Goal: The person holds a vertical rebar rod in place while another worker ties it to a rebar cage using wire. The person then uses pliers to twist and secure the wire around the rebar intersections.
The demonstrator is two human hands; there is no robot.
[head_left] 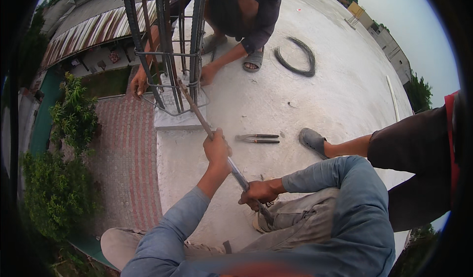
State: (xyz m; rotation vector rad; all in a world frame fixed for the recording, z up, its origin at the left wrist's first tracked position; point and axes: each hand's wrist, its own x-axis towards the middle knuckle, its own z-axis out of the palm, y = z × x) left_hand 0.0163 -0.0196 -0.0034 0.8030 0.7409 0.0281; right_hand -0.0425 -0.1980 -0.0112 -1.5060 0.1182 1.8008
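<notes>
My left hand [217, 148] is wrapped round the middle of a long metal bar [198, 113], rusty brown in its upper part and silvery lower down. Closer to me, my right hand [259, 192] grips the silvery lower length, near my knee. The bar slants away to the left, its far end against the lower part of an upright rebar cage [172, 65]. Whether that end hooks a rod, I cannot tell. At the cage's base, a co-worker's hands [209, 73] are beside the bars, close to a thin steel stirrup [176, 113].
Pincers [257, 138] with dark handles lie on the pale concrete roof [236, 104]. Beyond them is a coil of black wire [311, 62]. Another person's shoe [314, 143] stands at my right. At left the roof edge drops to a paved yard [123, 158] with trees [59, 193].
</notes>
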